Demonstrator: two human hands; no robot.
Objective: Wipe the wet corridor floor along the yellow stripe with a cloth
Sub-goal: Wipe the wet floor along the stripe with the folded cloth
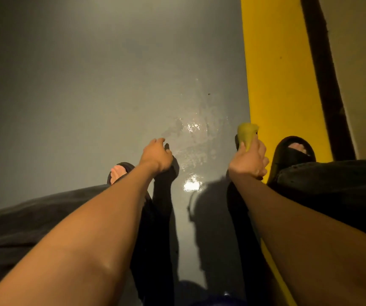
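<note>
I log right hand point(248, 159) gripping bunched green cloth point(246, 133), left hand point(156, 155) loosely curled, empty. Risk: sandals slipping on wet floor point(196, 138) beside yellow stripe point(277, 74).

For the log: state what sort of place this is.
Probably an indoor corridor: smooth grey floor, a yellow stripe along a dark wall base, and a wet patch.

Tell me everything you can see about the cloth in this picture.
The cloth is yellow-green, soft-looking and bunched into a wad. The right hand grips its lower part, fingers curled round it, so only the top pokes out beyond the fingers. It sits by the inner edge of the yellow stripe, just right of the wet patch. Whether it touches the floor cannot be told.
</note>
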